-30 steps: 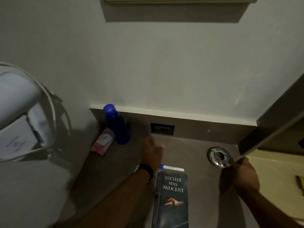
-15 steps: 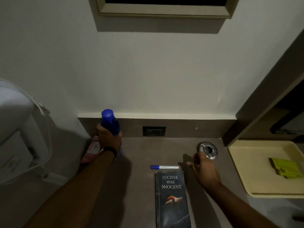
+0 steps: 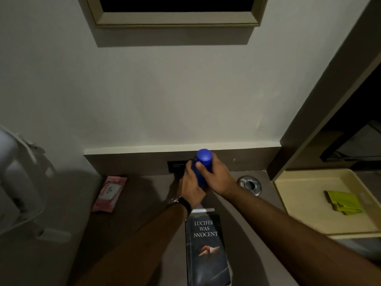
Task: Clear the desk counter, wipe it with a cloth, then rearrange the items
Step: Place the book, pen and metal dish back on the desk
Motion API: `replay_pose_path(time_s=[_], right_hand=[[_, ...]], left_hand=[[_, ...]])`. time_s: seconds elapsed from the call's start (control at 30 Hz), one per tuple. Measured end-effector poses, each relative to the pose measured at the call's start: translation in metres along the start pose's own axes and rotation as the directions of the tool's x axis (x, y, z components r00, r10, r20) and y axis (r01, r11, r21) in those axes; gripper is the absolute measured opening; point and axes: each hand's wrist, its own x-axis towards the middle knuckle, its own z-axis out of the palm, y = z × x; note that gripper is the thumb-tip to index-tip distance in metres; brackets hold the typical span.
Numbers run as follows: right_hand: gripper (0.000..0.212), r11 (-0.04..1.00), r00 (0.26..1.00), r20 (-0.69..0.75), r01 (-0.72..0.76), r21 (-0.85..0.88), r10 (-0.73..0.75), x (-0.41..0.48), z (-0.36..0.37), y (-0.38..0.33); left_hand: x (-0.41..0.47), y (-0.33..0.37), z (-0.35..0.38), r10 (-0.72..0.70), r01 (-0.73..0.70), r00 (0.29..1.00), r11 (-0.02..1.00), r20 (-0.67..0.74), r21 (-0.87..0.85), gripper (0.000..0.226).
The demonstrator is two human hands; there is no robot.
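Note:
A blue bottle (image 3: 203, 162) with a blue cap is held upright above the middle of the brown counter (image 3: 142, 195). My left hand (image 3: 190, 185) grips its lower body and my right hand (image 3: 216, 176) wraps its upper body from the right. A dark book (image 3: 207, 248) titled "Lucifer Was Innocent" lies flat on the counter just below my hands. A pink wipes packet (image 3: 109, 194) rests at the counter's left end. The pen is hidden behind my left wrist.
A round metal grommet (image 3: 249, 183) sits in the counter at the right. Beyond it, a cream tray (image 3: 305, 205) holds a folded green cloth (image 3: 342, 202). A wall socket (image 3: 175, 167) is behind the hands. White bag (image 3: 12, 172) at left.
My left hand lifted the blue bottle from the counter's left corner and carried it to the middle. My right hand moved left and took hold of it too.

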Motion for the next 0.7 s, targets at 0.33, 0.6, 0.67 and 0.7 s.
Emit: replay_pose_path(time_s=[0.33,0.6,0.67,0.7], right_hand=[[0.066,0.988,0.966,0.237,0.128,-0.086,-0.105,0.007,0.015,0.008],[0.084,0.994,0.986,0.146,0.091,-0.063,-0.081,0.008,0.017,0.017],[0.097,0.999,0.999,0.033,-0.01,-0.049,0.011,-0.012,0.024,0.032],[0.104,0.995,0.995,-0.038,-0.095,-0.027,0.094,-0.027,0.031,0.042]], left_hand=[[-0.012,-0.028,-0.008,-0.022,0.021,0.998,1.0,-0.05,-0.018,0.092],[-0.021,-0.048,-0.062,0.007,-0.037,0.991,0.976,0.137,0.217,0.083],[-0.023,-0.078,-0.09,-0.128,0.091,0.99,0.887,0.053,0.453,0.068],[-0.022,-0.097,-0.108,-0.167,0.159,0.985,0.844,-0.031,0.513,0.062]])
